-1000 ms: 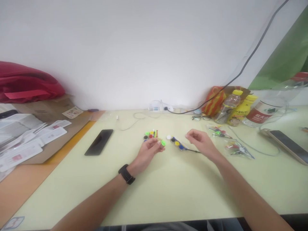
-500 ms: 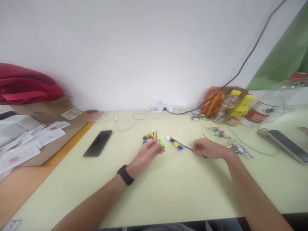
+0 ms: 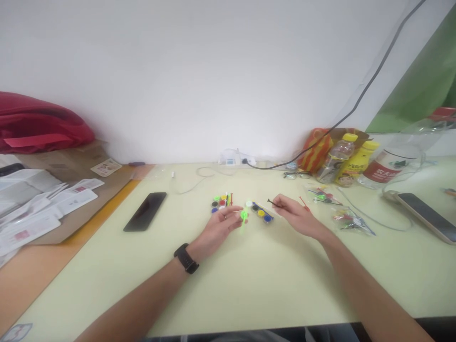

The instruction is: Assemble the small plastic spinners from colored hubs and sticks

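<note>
My left hand [image 3: 225,221], with a black watch on the wrist, pinches a small bright green plastic piece [image 3: 244,215], round with a thin stem pointing down. Between the closed fingers of my right hand [image 3: 292,213] is a thin black stick [image 3: 271,202], its wider end out to the left. Between the hands lies a slanted row of small round pots [image 3: 261,213] in white, black, yellow and blue, with a blue stick [image 3: 265,209] along it. A second cluster of coloured pots [image 3: 218,203] and sticks sits behind my left hand, partly covered. Beyond my right hand lies a red stick [image 3: 304,203].
Clear bags of coloured pieces [image 3: 352,222] lie at right, near a phone [image 3: 427,216]. Bottles [image 3: 356,164], glasses [image 3: 296,175] and a power strip [image 3: 231,157] line the wall. Left are a black phone [image 3: 145,212], papers [image 3: 50,204] and a red bag [image 3: 42,123].
My right hand has lifted the black stick and moved left and up, towards the pots. The green piece in my left hand has turned, and its stem now shows.
</note>
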`<control>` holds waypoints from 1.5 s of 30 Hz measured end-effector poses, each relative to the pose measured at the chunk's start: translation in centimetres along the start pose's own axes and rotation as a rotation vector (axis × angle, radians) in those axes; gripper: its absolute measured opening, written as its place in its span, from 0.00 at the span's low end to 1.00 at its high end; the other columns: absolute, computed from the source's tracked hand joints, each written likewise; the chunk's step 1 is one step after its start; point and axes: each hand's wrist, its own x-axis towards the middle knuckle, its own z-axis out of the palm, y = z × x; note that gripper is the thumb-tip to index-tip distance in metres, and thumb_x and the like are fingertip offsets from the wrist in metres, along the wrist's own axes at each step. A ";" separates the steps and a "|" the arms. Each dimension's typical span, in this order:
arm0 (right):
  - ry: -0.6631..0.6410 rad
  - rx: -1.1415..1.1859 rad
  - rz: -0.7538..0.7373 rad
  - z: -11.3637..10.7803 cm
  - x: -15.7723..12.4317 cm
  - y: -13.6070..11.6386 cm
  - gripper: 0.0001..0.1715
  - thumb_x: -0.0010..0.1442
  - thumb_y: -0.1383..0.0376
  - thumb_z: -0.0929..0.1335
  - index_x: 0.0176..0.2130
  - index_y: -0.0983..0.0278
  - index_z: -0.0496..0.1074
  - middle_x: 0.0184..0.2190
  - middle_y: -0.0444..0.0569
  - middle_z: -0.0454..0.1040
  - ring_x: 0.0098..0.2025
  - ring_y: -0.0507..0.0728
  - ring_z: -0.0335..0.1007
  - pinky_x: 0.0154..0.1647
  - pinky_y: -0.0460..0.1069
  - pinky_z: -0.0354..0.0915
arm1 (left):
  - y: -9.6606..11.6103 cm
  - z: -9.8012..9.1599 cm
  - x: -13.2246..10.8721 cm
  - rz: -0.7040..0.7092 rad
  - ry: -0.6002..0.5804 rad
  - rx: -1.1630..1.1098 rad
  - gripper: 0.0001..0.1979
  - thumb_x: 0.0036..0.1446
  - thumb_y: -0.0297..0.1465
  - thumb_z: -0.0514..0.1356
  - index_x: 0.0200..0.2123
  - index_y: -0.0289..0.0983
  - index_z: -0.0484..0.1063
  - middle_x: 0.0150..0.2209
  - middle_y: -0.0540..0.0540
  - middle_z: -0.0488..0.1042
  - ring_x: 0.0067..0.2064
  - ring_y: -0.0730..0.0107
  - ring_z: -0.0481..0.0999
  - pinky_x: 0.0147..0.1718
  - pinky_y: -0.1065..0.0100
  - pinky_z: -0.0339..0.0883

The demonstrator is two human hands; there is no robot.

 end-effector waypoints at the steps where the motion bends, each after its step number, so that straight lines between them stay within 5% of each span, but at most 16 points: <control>1: -0.013 0.053 -0.021 0.7 0.1 -0.3 0.11 0.69 0.56 0.63 0.39 0.60 0.65 0.32 0.43 0.67 0.34 0.55 0.63 0.36 0.49 0.60 | 0.0 0.0 0.0 -0.001 -0.009 0.010 0.17 0.54 0.34 0.73 0.45 0.35 0.79 0.46 0.41 0.81 0.47 0.61 0.81 0.56 0.59 0.67; 7: 0.028 0.175 -0.074 3.4 0.0 -1.7 0.16 0.68 0.51 0.66 0.42 0.61 0.69 0.24 0.38 0.54 0.27 0.52 0.53 0.29 0.47 0.54 | 0.1 0.5 -0.3 -0.029 -0.062 0.085 0.12 0.54 0.36 0.73 0.37 0.34 0.78 0.43 0.42 0.81 0.49 0.61 0.80 0.58 0.58 0.66; 12: 0.008 0.169 -0.055 3.9 0.0 -1.9 0.22 0.66 0.47 0.66 0.39 0.63 0.72 0.24 0.38 0.55 0.26 0.51 0.52 0.28 0.47 0.52 | 0.1 0.5 -0.3 -0.050 -0.081 0.147 0.13 0.55 0.37 0.72 0.36 0.34 0.79 0.39 0.43 0.80 0.45 0.63 0.80 0.52 0.61 0.68; 20: 0.090 0.192 -0.102 4.4 -0.4 -2.0 0.14 0.66 0.54 0.67 0.42 0.62 0.71 0.24 0.38 0.52 0.26 0.51 0.51 0.26 0.47 0.52 | 0.2 0.5 -0.4 -0.056 -0.089 0.203 0.15 0.55 0.39 0.72 0.38 0.33 0.80 0.36 0.41 0.79 0.36 0.67 0.76 0.40 0.67 0.67; 25: 0.050 0.125 -0.145 5.1 -0.8 -1.9 0.22 0.64 0.58 0.68 0.56 0.59 0.71 0.26 0.40 0.60 0.28 0.53 0.57 0.29 0.47 0.58 | -0.1 0.3 -0.3 -0.041 -0.087 0.219 0.14 0.55 0.39 0.72 0.38 0.34 0.81 0.34 0.43 0.79 0.35 0.69 0.75 0.37 0.68 0.65; 32: -0.024 0.052 -0.135 5.9 -0.7 -1.5 0.15 0.66 0.57 0.65 0.44 0.60 0.78 0.28 0.46 0.72 0.30 0.55 0.66 0.31 0.48 0.63 | -0.4 0.3 -0.2 0.002 -0.088 0.307 0.15 0.56 0.40 0.71 0.40 0.34 0.81 0.35 0.43 0.80 0.37 0.66 0.77 0.40 0.67 0.67; 38: 0.181 -0.163 -0.047 3.3 0.3 0.6 0.15 0.66 0.56 0.64 0.46 0.60 0.74 0.27 0.44 0.72 0.29 0.56 0.66 0.32 0.48 0.60 | -0.6 0.3 0.0 -0.033 -0.026 0.251 0.17 0.58 0.42 0.69 0.41 0.34 0.79 0.38 0.40 0.79 0.40 0.64 0.78 0.43 0.64 0.71; 42: 0.340 -0.500 0.130 0.3 0.8 3.0 0.09 0.65 0.63 0.63 0.44 0.58 0.72 0.30 0.45 0.77 0.31 0.57 0.70 0.33 0.49 0.57 | -0.5 0.3 -0.1 -0.056 -0.058 0.274 0.15 0.58 0.40 0.69 0.40 0.34 0.79 0.38 0.42 0.78 0.38 0.67 0.77 0.42 0.65 0.69; 45: 0.345 -0.696 0.287 -1.3 0.8 4.5 0.09 0.64 0.66 0.64 0.43 0.59 0.72 0.32 0.49 0.79 0.34 0.60 0.72 0.32 0.49 0.54 | -0.5 0.2 -0.2 -0.053 -0.073 0.284 0.15 0.59 0.41 0.68 0.40 0.34 0.80 0.37 0.42 0.78 0.38 0.67 0.76 0.41 0.65 0.69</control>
